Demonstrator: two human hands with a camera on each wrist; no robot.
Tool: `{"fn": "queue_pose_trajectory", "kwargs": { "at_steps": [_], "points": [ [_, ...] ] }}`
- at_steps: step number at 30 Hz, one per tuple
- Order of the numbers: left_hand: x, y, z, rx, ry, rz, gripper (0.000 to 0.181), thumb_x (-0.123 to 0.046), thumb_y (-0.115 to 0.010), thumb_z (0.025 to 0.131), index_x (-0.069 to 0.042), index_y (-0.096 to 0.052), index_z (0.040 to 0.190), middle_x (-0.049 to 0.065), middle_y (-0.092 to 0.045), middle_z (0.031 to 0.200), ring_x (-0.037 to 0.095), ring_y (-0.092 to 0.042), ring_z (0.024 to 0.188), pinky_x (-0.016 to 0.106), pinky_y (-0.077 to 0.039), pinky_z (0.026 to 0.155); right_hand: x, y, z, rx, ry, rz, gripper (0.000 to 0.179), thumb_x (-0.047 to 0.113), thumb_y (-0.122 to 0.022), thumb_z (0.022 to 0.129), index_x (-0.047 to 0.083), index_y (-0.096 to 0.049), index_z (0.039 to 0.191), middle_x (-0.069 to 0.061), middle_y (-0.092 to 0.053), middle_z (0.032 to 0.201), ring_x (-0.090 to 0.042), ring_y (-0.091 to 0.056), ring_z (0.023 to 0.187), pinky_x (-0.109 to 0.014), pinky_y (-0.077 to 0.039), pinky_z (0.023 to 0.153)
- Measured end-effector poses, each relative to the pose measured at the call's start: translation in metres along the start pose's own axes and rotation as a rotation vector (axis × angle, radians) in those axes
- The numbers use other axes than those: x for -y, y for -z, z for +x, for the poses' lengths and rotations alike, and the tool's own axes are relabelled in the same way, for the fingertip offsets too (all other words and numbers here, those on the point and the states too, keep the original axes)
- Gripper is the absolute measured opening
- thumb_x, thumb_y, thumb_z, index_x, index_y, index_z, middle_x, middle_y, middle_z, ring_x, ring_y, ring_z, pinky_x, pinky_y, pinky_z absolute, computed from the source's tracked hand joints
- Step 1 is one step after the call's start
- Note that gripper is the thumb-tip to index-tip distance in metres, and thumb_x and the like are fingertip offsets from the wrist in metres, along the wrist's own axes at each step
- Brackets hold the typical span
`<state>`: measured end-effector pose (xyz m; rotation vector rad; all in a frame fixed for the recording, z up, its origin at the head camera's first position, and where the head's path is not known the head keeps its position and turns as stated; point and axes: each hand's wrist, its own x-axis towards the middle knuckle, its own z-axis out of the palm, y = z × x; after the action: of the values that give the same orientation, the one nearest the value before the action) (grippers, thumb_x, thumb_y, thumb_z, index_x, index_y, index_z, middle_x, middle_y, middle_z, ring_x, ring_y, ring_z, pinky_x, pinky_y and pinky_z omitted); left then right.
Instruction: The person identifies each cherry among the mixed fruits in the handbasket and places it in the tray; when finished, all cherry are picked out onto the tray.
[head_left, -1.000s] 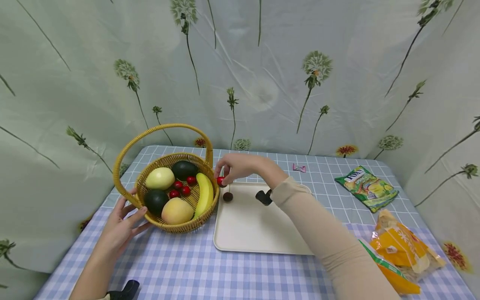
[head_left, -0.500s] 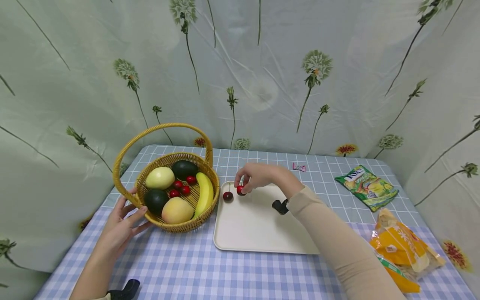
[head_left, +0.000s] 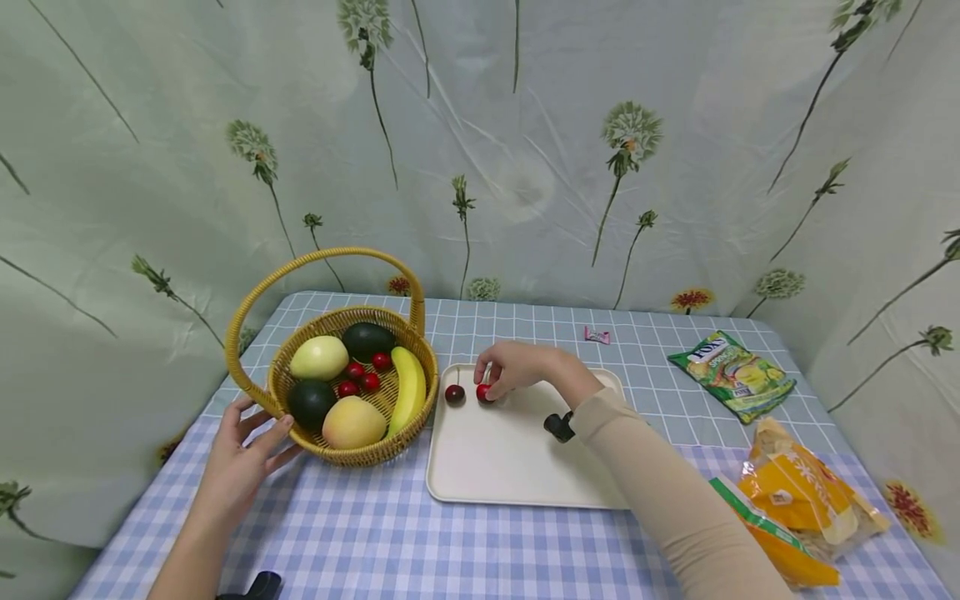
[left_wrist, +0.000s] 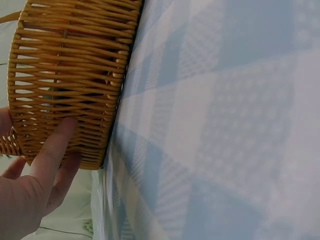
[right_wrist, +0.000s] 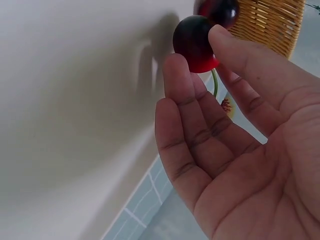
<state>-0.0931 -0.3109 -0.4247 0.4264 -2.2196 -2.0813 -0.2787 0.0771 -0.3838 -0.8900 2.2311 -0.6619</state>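
Observation:
In the head view, my right hand (head_left: 517, 367) is over the back left part of a white tray (head_left: 517, 467). Thumb and fingers pinch a red cherry (head_left: 483, 392) with a green stem, seen as a dark red cherry (right_wrist: 194, 44) in the right wrist view. A second, darker cherry (head_left: 454, 394) sits on the tray just left of it. My left hand (head_left: 240, 454) rests against a yellow wicker basket (head_left: 352, 457), fairly straight fingers touching its woven wall (left_wrist: 75, 75). The basket contains a banana (head_left: 407, 387), a peach (head_left: 354, 422), several cherries (head_left: 370, 382) and other rounded fruit.
Right of the tray lie a green candy bag (head_left: 735, 375) and orange-yellow snack packets (head_left: 806, 492). A small pink wrapped candy (head_left: 597, 335) lies behind the tray. The basket's tall handle (head_left: 330, 257) arches upward. A flowered curtain (head_left: 525, 167) hangs behind the table.
My right hand has carried the cherry rightward from beside the basket's rim and then lowered it toward the tray, right of the darker cherry. My left hand has stayed at the basket.

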Motion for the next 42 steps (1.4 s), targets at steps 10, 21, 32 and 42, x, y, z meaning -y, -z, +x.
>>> {"fn": "queue_pose_trajectory", "kwargs": {
  "at_steps": [10,21,32,42],
  "points": [
    [0.003,-0.004,-0.008,-0.009,-0.025,0.002,0.06,-0.007,-0.069,0.105,-0.027,-0.033,0.148,0.013,-0.034,0.149,-0.006,-0.068,0.105,0.022,-0.065,0.082,-0.008,-0.005,0.003,-0.018,0.003,0.014,0.02,0.005,-0.074,0.098,0.003,-0.072,0.118,-0.005,-0.073,0.096,-0.008,-0.063,0.081,-0.019,-0.05,0.071],
    [0.003,-0.007,-0.008,-0.031,-0.011,-0.008,0.063,-0.011,-0.071,0.104,-0.024,-0.033,0.152,0.011,-0.036,0.148,-0.002,-0.068,0.103,0.023,-0.065,0.082,-0.009,-0.005,0.002,-0.031,0.035,-0.006,0.021,0.007,-0.072,0.1,0.005,-0.076,0.121,-0.006,-0.077,0.1,-0.008,-0.065,0.084,-0.019,-0.052,0.076],
    [0.004,-0.006,-0.008,-0.029,-0.007,-0.023,0.063,-0.013,-0.072,0.104,-0.027,-0.033,0.152,0.008,-0.037,0.146,-0.002,-0.068,0.103,0.023,-0.065,0.083,-0.011,-0.009,0.004,-0.039,0.042,0.007,0.022,0.01,-0.074,0.1,0.006,-0.074,0.121,-0.007,-0.079,0.104,-0.009,-0.07,0.09,-0.021,-0.054,0.082],
    [0.004,-0.005,-0.006,-0.023,0.023,-0.037,0.058,-0.013,-0.072,0.104,-0.034,-0.036,0.144,0.01,-0.035,0.146,0.0,-0.069,0.102,0.025,-0.065,0.085,0.007,0.014,-0.008,-0.079,0.043,-0.099,0.03,0.019,-0.07,0.104,0.007,-0.072,0.131,-0.009,-0.076,0.115,-0.019,-0.069,0.106,-0.033,-0.056,0.095]
  ]
}}
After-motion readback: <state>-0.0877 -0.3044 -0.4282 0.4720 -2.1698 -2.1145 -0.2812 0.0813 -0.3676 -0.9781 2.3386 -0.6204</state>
